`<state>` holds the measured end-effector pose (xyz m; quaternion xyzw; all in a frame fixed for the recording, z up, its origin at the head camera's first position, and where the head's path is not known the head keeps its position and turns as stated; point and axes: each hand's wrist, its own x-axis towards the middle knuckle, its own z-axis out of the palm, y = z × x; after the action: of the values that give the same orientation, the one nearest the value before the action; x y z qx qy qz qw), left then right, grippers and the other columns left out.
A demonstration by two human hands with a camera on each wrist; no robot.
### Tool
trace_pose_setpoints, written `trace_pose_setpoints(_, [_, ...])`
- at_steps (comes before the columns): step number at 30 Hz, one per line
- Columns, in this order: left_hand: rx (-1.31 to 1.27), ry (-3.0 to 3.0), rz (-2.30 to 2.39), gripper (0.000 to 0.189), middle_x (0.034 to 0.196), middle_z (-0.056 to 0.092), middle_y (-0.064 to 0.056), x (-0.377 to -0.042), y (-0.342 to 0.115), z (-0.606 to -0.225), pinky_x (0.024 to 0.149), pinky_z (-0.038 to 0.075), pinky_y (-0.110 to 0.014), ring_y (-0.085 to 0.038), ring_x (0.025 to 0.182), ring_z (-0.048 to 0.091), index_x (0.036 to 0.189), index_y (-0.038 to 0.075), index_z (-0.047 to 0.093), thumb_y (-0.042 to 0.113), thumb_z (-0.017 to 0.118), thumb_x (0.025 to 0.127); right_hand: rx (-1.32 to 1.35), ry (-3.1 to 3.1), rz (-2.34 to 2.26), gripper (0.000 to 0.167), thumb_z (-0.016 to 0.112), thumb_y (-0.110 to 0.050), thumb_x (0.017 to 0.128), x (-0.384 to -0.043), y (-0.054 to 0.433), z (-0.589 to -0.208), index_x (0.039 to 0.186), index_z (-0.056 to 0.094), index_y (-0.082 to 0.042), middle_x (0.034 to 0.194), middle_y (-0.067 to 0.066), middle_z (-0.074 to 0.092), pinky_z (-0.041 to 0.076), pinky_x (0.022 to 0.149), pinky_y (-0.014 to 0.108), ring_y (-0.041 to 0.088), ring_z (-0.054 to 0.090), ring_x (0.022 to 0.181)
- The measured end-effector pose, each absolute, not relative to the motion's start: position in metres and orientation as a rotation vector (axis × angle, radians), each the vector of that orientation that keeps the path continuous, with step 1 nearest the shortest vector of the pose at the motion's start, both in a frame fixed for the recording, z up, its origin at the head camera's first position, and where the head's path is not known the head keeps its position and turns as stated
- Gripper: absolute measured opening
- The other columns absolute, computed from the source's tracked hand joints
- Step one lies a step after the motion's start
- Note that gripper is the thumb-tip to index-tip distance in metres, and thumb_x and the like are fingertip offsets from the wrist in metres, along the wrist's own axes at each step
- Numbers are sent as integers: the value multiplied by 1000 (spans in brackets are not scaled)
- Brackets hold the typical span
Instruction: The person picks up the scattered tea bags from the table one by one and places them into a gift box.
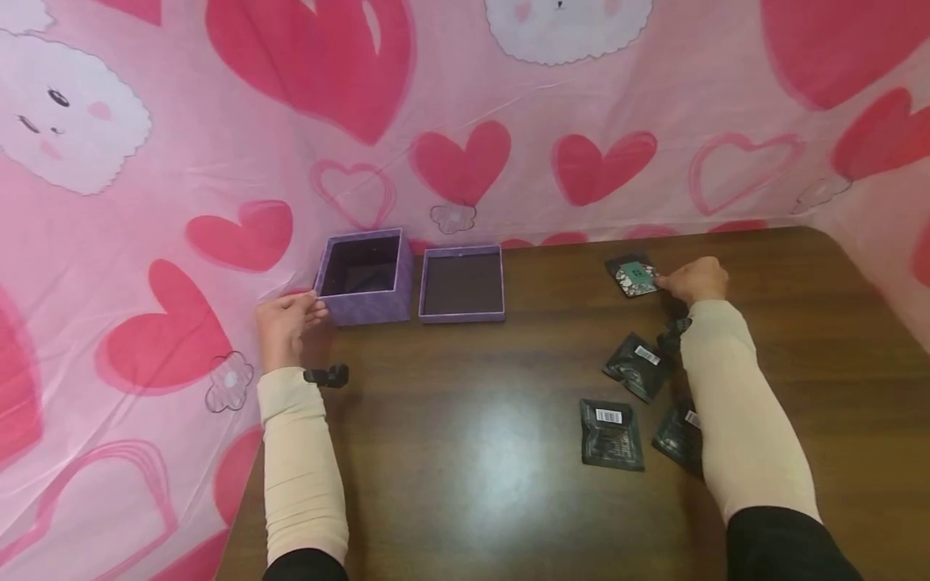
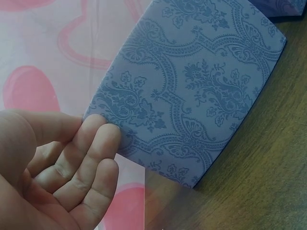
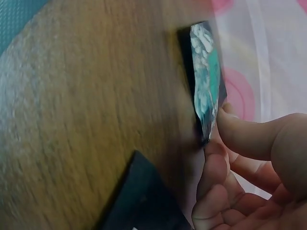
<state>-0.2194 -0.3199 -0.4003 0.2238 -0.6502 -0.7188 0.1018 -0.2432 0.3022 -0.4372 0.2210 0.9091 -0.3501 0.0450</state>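
My left hand [image 1: 291, 315] is at the front left corner of an open purple box [image 1: 370, 307]. In the left wrist view, the thumb and curled fingers [image 2: 108, 136] grip the edge of the box's patterned side [image 2: 192, 91]. Far to the right, my right hand [image 1: 697, 281] pinches one corner of a small flat packet [image 1: 634, 276] between thumb and finger. That packet [image 3: 207, 81] shows a black edge, a white-and-grey pattern and a teal label. It is tilted in the right wrist view.
The shallow purple box lid [image 1: 462, 282] lies inside up beside the box. Dark packets with barcode labels lie on the wooden table [image 1: 465, 436]: one packet [image 1: 636, 367] nearest my right hand, another [image 1: 611, 436] lower, a third [image 1: 681, 436] partly behind my forearm. A pink heart-printed cloth [image 1: 465, 97] hangs behind.
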Motion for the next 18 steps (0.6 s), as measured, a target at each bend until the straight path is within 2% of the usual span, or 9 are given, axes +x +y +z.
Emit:
trace_pose_setpoints(5, [666,-1920,-2105,9,66,71,-6,-218,-319,-401,64,61,-29,-16,58,71,97,-7,72,0,71,92,688,2759,-1033,56,73,-32,90,-244,298,-438,111,65,19,131,41,49,39,108,60,58,39,126])
trace_pose_setpoints(8, [658,-1933,-2106,10,67,71,-6,-218,-318,-400,66,61,-29,-16,59,72,99,-7,72,1,71,92,686,2761,-958,66,71,-30,91,-245,297,-438,123,52,25,133,45,43,37,110,60,60,37,128])
trace_pose_setpoints(12, [655,-1915,-2121,13,65,70,-6,-219,-319,-398,63,61,-28,-16,58,71,101,-9,71,0,71,92,635,2769,-875,72,67,-28,92,-250,295,-437,129,40,27,130,48,43,39,107,62,62,40,124])
trace_pose_setpoints(18, [659,-1914,-2123,14,67,71,-7,-220,-319,-399,64,61,-28,-16,58,71,101,-9,71,0,72,91,516,2792,-749,60,58,-24,91,-253,294,-438,122,48,27,124,48,48,44,102,63,63,44,118])
